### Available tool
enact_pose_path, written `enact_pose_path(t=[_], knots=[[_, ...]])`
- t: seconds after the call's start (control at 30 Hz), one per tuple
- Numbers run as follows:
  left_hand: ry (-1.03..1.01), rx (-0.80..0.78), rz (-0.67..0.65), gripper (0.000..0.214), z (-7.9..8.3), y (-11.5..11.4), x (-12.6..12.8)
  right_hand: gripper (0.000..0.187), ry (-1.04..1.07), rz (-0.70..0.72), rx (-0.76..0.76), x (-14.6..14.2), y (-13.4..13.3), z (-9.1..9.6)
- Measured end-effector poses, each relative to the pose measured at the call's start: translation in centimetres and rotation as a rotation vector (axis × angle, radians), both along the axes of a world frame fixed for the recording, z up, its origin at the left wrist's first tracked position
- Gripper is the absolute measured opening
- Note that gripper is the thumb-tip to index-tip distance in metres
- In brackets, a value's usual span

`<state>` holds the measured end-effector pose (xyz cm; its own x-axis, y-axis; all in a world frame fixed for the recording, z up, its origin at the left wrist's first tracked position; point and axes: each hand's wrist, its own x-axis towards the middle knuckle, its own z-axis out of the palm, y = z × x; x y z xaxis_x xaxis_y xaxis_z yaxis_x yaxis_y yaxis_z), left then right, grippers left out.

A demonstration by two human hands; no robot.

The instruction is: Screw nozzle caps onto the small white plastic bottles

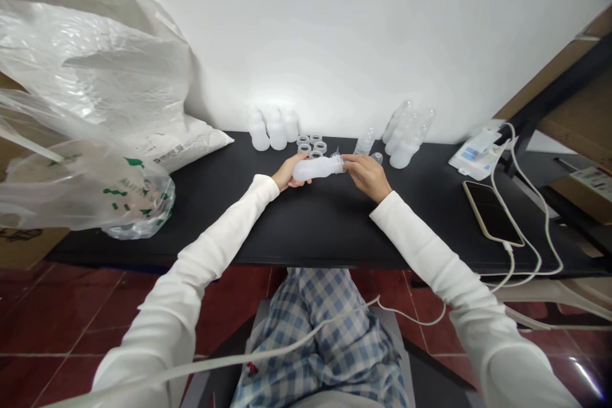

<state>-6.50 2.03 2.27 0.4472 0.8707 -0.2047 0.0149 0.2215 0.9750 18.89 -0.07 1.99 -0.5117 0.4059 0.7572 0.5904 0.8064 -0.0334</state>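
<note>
My left hand (287,173) is closed round the base end of a frosted white plastic bottle (313,169), which lies on its side above the black table. The bottle's neck points right, with a clear ring (336,164) round it. My right hand (367,175) pinches at this neck end; its fingers partly hide what they grip. Just behind the bottle, several translucent rings (316,146) lie in a cluster on the table. A clear cap (366,140) stands behind my right hand, and a small clear dome-shaped piece (377,157) sits beside it.
Several frosted bottles (276,129) stand by the wall, left of the rings. More bottles with clear tops (405,137) stand at right. Large plastic bags (95,64) crowd the left side. A phone (492,213), white cables (540,204) and a white-blue packet (475,154) lie on the right.
</note>
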Motion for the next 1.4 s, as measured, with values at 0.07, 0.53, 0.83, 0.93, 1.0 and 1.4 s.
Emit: enact_pose_path(t=[0.07, 0.53, 0.83, 0.93, 1.0, 1.4], knots=[[-0.038, -0.031, 0.001, 0.053, 0.3, 0.1, -0.2, 0.019, 0.005, 0.004, -0.03, 0.0, -0.1, 0.1], [-0.21, 0.249, 0.204, 0.059, -1.2, -0.3, 0.4, 0.052, -0.089, -0.225, -0.319, -0.4, -0.2, -0.4], [-0.197, 0.201, 0.203, 0.056, -1.1, -0.2, 0.4, 0.045, -0.082, -0.027, -0.271, -0.9, -0.3, -0.7], [-0.18, 0.264, 0.178, 0.056, -1.3, -0.2, 0.4, 0.049, 0.04, -0.019, -0.351, -1.0, -0.5, -0.8], [-0.135, 0.385, 0.179, 0.056, -1.3, -0.4, 0.4, 0.051, 0.174, -0.024, -0.468, -1.2, -0.7, -0.9], [0.43, 1.429, -0.036, 0.021, -0.8, -0.5, -1.0, 0.069, 0.526, 0.137, -1.011, -1.8, 0.2, -0.9]])
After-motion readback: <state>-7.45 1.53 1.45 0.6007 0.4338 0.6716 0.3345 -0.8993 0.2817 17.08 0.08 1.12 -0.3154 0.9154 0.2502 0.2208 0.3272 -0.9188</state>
